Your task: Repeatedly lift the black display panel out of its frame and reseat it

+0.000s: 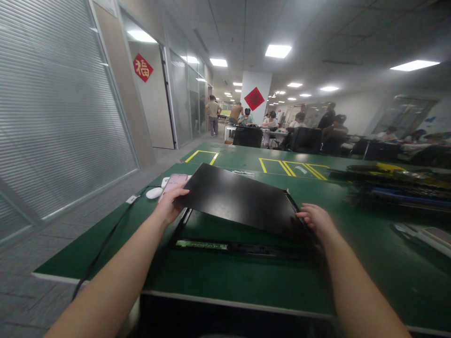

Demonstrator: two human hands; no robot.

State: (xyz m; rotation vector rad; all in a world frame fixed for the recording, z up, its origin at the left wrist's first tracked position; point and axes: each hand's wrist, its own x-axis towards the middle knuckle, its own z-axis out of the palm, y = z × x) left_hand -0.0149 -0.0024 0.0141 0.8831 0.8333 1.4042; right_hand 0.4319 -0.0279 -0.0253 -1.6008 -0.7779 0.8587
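A thin black screen panel [236, 195] is tilted above the green table, its left side raised higher than its right. My left hand [172, 203] is closed on the panel's left corner, the thumb over the top face. At the right edge, the curled fingers of my right hand [315, 219] pinch the panel where it meets a frame; exactly how much of each they grip is hard to make out. Under the panel lies a slim black frame [183, 220], partly covered. A green circuit board strip [201, 245] sits along the frame's near side.
A phone [174, 183] and white rounded items [154, 193] lie left of the panel on the green table [232, 277]. A black cable [105, 244] runs over the left edge. Blurred stacked parts [398, 185] and a device [428, 237] lie at right. People sit and stand farther back.
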